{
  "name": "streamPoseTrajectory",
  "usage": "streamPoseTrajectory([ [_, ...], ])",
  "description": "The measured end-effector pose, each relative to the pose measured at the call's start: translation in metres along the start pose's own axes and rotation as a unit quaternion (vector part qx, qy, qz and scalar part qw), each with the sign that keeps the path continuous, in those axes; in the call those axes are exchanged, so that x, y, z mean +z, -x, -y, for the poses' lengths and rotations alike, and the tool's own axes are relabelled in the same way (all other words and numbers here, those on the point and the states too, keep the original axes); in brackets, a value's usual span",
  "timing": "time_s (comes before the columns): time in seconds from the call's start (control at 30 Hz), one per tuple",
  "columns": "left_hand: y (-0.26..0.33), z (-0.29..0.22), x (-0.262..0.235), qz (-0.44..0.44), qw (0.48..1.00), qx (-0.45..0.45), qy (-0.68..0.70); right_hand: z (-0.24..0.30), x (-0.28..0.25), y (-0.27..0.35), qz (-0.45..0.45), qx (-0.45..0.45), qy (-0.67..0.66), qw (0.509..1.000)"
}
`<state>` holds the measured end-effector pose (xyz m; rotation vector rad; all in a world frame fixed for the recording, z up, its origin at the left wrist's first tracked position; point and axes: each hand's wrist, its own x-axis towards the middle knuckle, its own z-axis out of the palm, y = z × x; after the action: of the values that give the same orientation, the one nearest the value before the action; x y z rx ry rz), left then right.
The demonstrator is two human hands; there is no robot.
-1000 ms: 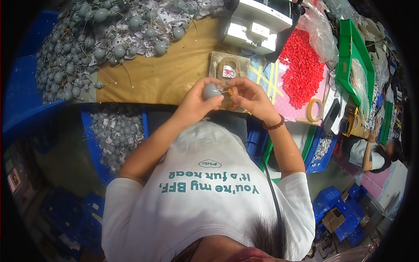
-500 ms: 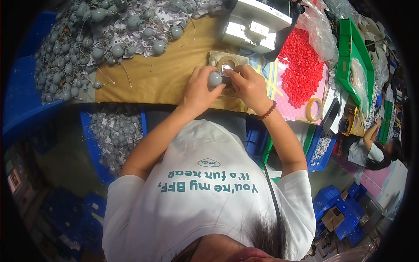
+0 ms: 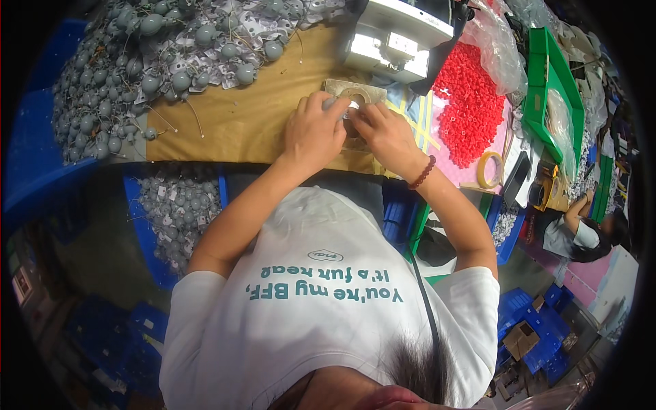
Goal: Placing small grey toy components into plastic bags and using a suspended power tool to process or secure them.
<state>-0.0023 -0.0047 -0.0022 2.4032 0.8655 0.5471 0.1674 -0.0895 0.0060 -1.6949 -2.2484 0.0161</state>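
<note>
My left hand point(image 3: 313, 135) is closed around a smooth grey ball point(image 3: 329, 104), mostly covered by the fingers. My right hand point(image 3: 391, 139), with a dark red beaded bracelet at its wrist, pinches at a small white piece point(image 3: 354, 105) right beside the ball. Both hands meet over a flat, light-coloured block point(image 3: 374, 93) with a rounded recess, lying on the brown table cover. The fingers hide how the ball and the white piece sit against each other and against the block.
Grey balls with white pieces and thin wires form a big heap point(image 3: 102, 102) at left. More fill a blue bin point(image 3: 145, 239) below the table edge. Behind the block stands a white machine point(image 3: 393, 44). Red small parts point(image 3: 468, 109), a tape roll point(image 3: 489, 169) and a green tray point(image 3: 536, 96) lie right.
My left hand has turned over the grey ball, so less of it shows, and has moved slightly away from me. The right hand stays close beside it, its elbow further out.
</note>
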Motion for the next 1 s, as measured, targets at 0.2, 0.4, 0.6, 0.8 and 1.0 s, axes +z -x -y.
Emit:
streamPoseTrajectory([
  [0.2,0.001,-0.002,0.007,-0.031,0.994,0.051,-0.089,-0.002,-0.004,-0.002,0.031,-0.04,0.012,0.999],
  [0.4,0.002,0.0,0.018,-0.051,0.985,0.099,-0.129,-0.001,-0.005,-0.002,0.048,-0.055,0.029,0.997],
  [0.6,0.011,0.001,0.019,-0.056,0.978,0.113,-0.168,-0.007,-0.005,0.002,0.039,-0.013,-0.038,0.998],
  [0.8,0.013,0.003,0.025,-0.081,0.971,0.124,-0.187,-0.028,-0.009,0.031,-0.066,0.178,-0.279,0.941],
  [1.0,0.01,0.013,0.029,-0.105,0.971,0.155,-0.149,-0.037,-0.016,0.054,-0.012,0.193,-0.235,0.953],
])
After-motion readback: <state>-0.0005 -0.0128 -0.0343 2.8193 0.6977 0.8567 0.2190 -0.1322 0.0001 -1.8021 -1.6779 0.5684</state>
